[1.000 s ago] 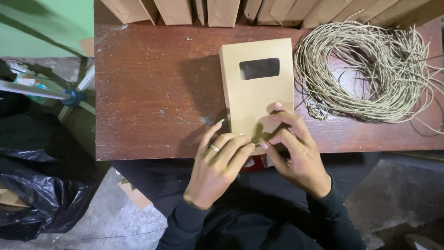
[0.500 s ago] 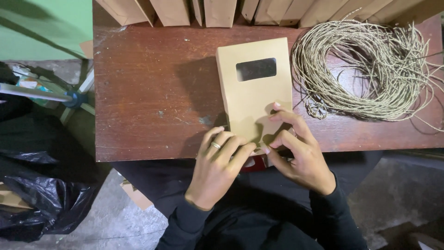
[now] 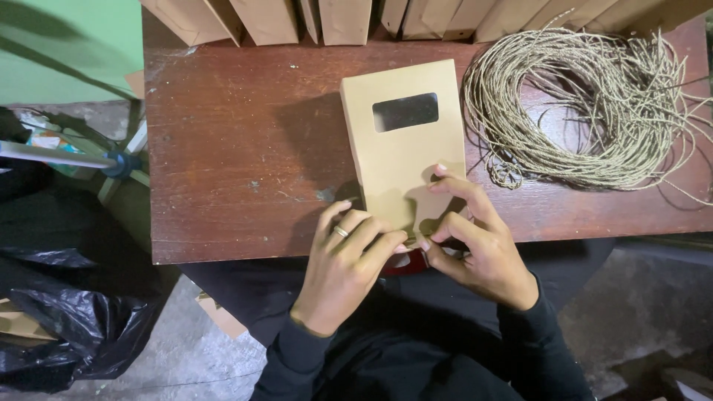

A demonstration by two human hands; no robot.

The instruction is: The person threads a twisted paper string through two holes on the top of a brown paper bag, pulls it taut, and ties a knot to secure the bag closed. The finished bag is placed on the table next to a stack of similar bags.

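A flat brown paper bag with a dark rectangular window lies on the reddish wooden table, its near end at the table's front edge. My left hand, with a ring on one finger, presses its fingertips on the bag's near end. My right hand pinches the same end from the right, one finger stretched flat on the paper. A small red thing peeks out under both hands; I cannot tell what it is.
A big loose coil of tan twine lies on the table's right side. More brown paper bags stand along the far edge. A black plastic sack sits on the floor at left, near a blue-handled tool.
The hands stay on the bag's near end; the fingers have shifted only slightly. The bag has not moved on the table.
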